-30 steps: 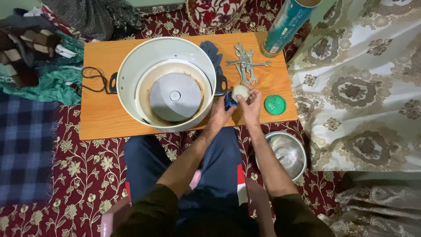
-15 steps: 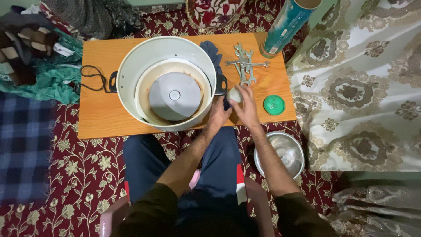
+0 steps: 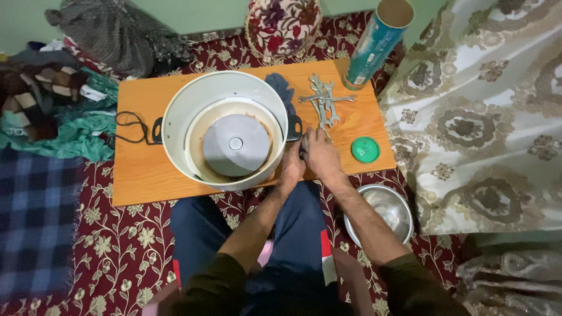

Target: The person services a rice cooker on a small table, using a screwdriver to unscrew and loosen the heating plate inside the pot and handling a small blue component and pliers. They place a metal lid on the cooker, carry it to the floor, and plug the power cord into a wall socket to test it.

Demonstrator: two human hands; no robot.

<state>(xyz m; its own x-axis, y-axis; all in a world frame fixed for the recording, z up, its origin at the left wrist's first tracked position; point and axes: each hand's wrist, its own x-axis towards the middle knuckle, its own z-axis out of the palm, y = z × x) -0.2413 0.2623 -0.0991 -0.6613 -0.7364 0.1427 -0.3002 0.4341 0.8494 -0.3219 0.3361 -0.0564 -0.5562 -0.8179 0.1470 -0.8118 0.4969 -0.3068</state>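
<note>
Your left hand (image 3: 291,165) and right hand (image 3: 321,155) meet at the right black handle (image 3: 294,126) of the white cooker (image 3: 225,134) on the surface (image 3: 140,175). I cannot tell what the fingers grip. The cooker looks stiff and bulky; take it by both handles.

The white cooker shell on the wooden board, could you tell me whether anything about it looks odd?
Yes: the cooker shell has no inner pot, so its grey heating plate is bare. Loose wrenches lie beside it, and both hands, left hand and right hand, press together by its right handle.
</note>
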